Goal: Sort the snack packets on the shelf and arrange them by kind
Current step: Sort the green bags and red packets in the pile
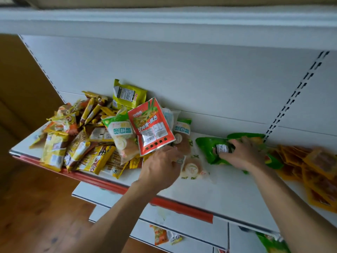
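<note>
A mixed heap of snack packets [78, 143] covers the left half of the white shelf [209, 194]. My left hand [162, 167] pinches the lower corner of a red packet [152, 127] and holds it upright above the heap. Pale green-and-white pastry packets [120, 136] lie under and beside it, one more [192, 168] flat by my left hand. My right hand [242, 152] rests on bright green packets [209, 148] at the right, fingers curled over their top. Orange-yellow packets [317, 172] lie spread at the far right.
A yellow-green packet [127, 94] leans on the back panel. A red price strip [113, 187] runs along the shelf's front edge. Lower shelves [182, 232] hold a few stray packets. Wood floor shows at the left.
</note>
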Available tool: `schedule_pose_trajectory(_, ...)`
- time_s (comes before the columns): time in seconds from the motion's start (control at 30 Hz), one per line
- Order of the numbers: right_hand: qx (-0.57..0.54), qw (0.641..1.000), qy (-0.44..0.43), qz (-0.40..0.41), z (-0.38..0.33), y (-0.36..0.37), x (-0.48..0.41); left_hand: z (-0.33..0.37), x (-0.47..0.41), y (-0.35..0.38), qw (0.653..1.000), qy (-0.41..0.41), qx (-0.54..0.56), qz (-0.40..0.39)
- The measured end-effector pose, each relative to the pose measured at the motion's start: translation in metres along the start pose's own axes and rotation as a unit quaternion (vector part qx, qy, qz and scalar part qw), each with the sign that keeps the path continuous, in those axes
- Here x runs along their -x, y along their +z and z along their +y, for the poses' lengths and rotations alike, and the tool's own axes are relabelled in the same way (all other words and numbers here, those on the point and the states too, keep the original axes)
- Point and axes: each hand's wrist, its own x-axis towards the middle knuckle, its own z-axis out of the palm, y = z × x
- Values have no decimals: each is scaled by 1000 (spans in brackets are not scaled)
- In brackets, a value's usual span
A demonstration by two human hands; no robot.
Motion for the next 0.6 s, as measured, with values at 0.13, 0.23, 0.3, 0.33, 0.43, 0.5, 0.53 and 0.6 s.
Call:
schedule_pose_trajectory(0.13,-30,990,-50,127,-42,-16,18,-18,-14,-33,999,-3,54,-1)
schedule_pose_trajectory(0.23,-142,970,-103,168,-102,-16,31,-43,-20,-59,986,3,129,103)
schedule_pose_trajectory(0.3,-170,964,-130,159,-142,-10,37,-68,-23,-72,982,-1,78,174)
schedule_pose_trajectory(0.33,-179,961,-142,153,-160,-7,38,-82,-24,-78,983,-27,41,179)
schedule_pose_trajectory(0.43,-197,957,-152,148,-195,5,38,-120,-25,-86,985,-150,-5,84)
schedule_pose_trajectory(0.5,-207,959,-132,141,-206,12,36,-138,-26,-86,983,-173,9,54)
schedule_pose_trajectory(0.53,-219,959,-116,135,-209,15,34,-144,-27,-85,984,-165,16,61)
schedule_pose_trajectory(0.6,-261,954,-85,121,-211,18,31,-151,-30,-86,986,-130,42,94)
